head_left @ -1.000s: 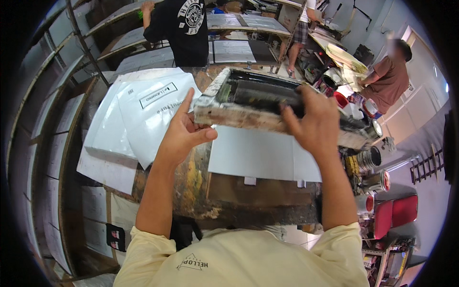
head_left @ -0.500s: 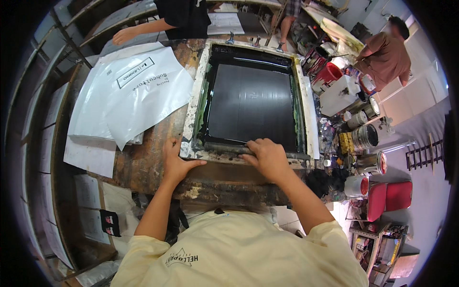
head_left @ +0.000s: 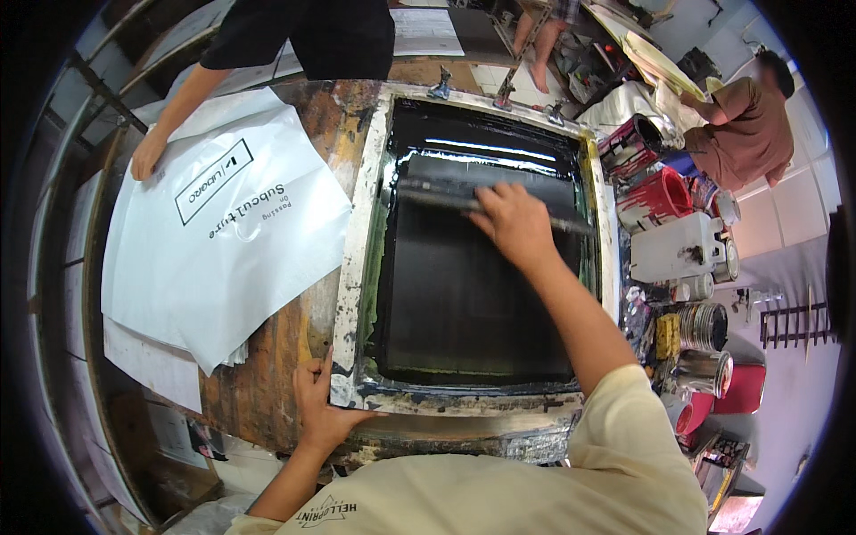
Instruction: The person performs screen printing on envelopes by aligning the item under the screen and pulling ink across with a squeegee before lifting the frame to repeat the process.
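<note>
A squeegee (head_left: pixel 434 196) lies across the dark ink inside a screen-printing frame (head_left: pixel 350 267), toward its far part. My right hand (head_left: pixel 517 223) is closed over the squeegee's middle, with the arm stretched forward. At the frame's near left corner rests my left hand (head_left: pixel 319 408); its thumb stretches along the near edge and its index finger points up the left side. The mesh (head_left: pixel 477 303) looks dull black behind the squeegee, and wet ink (head_left: pixel 486 147) shines beyond it.
White printed plastic bags (head_left: pixel 267 160) lie stacked to the left, with a co-worker's hand (head_left: pixel 149 156) on their far corner. Hinge clamps (head_left: pixel 504 94) line the frame's far edge. Ink buckets (head_left: pixel 655 198) and a white jerrycan (head_left: pixel 673 250) crowd the right. Another person (head_left: pixel 744 134) is farther back.
My right hand has pushed the squeegee from the frame's near edge toward its far part. My view has shifted forward. The co-worker's hand has come down onto the bags. My left hand stays at the corner.
</note>
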A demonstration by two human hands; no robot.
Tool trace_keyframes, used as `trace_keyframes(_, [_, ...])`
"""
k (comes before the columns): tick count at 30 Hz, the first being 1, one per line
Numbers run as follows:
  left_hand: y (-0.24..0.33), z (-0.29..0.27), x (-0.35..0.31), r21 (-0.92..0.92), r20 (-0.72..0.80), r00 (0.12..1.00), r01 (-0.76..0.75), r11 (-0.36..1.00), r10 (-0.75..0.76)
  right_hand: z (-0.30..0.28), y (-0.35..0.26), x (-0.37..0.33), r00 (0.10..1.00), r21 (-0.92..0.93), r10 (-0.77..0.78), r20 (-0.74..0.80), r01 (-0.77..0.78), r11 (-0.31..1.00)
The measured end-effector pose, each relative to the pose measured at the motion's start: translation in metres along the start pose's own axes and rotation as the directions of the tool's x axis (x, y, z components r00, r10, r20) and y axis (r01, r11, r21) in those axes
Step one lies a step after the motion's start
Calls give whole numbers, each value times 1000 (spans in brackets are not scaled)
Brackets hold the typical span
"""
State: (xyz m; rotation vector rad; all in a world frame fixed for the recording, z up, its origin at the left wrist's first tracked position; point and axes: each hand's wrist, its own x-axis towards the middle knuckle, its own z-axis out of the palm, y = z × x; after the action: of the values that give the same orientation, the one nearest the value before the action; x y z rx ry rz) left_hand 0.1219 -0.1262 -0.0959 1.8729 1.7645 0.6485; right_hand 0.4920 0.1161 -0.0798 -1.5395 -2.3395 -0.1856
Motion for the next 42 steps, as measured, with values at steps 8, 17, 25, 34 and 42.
trace_keyframes(8, [-13, 12, -6, -133, -134, 985, -123, 983, 105, -22, 63, 87, 984, 68, -93, 152, 84, 994])
trace_keyframes(17, [-17, 21, -9, -205, -206, 970, -170, 964, 128, -22, 3, -4, 999, 31, -33, -8, 33, 999])
trace_keyframes(25, [-4, 22, -8, -531, -169, 984, -132, 837, 48, -117, -136, -170, 967, 101, 54, 248, -82, 992])
trace_keyframes(34, [86, -50, 31, -684, -449, 892, -382, 622, 55, -239, -155, -121, 956, -133, -32, -291, -7, 991])
trace_keyframes(42, [85, 1, 3, 432, -62, 959, -225, 873, 278, -289, -120, -37, 898, -177, -90, -431, 14, 984])
